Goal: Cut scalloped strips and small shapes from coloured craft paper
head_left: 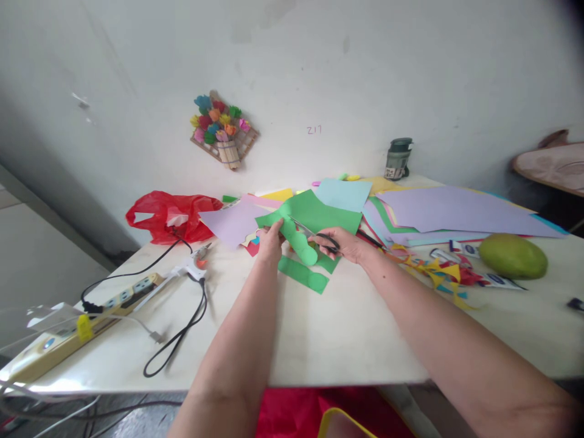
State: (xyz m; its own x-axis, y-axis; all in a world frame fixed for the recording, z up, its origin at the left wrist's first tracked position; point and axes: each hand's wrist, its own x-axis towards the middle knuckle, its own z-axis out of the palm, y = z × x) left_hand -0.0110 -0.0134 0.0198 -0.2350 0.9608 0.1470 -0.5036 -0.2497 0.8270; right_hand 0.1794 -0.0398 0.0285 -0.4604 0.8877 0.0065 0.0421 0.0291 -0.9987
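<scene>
My left hand [272,238] pinches a sheet of green paper [319,213] near its left part. Several round outlines run along a partly cut strip that hangs from the sheet. In my right hand [336,243] is a pair of scissors [329,242], its dark handles around my fingers and its blades at the green paper. A loose green strip with circles [305,275] lies on the table just below. Scraps of coloured paper lie under and between my hands, partly hidden.
Stacked coloured sheets [456,210], paper scraps [438,271] and a green mango [513,256] lie at the right. A bottle [398,159] stands at the back. Left are a red plastic bag [171,216], a glue gun [194,264] and a power strip [86,328] with cables.
</scene>
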